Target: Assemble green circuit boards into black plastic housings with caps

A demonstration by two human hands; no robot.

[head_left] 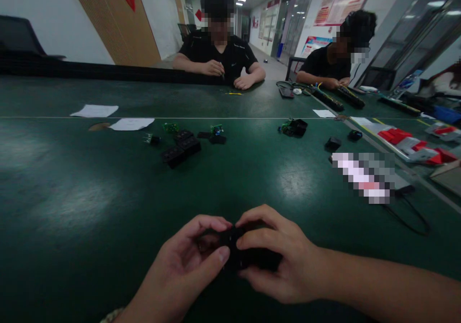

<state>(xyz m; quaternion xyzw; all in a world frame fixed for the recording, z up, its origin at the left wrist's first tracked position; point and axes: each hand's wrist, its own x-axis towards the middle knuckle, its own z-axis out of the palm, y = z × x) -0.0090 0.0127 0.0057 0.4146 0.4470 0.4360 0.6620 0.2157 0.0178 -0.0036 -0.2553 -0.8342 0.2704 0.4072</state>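
Note:
Between my two hands is a small black object (pixel 234 250), low in the middle of the head view, above the green table (pixel 108 169). My left hand (pixel 190 260) grips its left end between thumb and fingers. From the right, my right hand (pixel 281 251) is wrapped round the rest of it, fingertips on its top and thumb below. Dark shadow and my fingers hide much of its shape. Farther off on the table lie black blocks (pixel 181 148) beside green circuit parts (pixel 170 128).
Another black casing (pixel 298 128) with circuit parts and a black block (pixel 333 143) stand to the right. Beyond them lie a phone with a cable (pixel 414 212) and red-and-white packets (pixel 399 138). Papers (pixel 131 124) lie at left. Two people (pixel 219 54) sit across the table.

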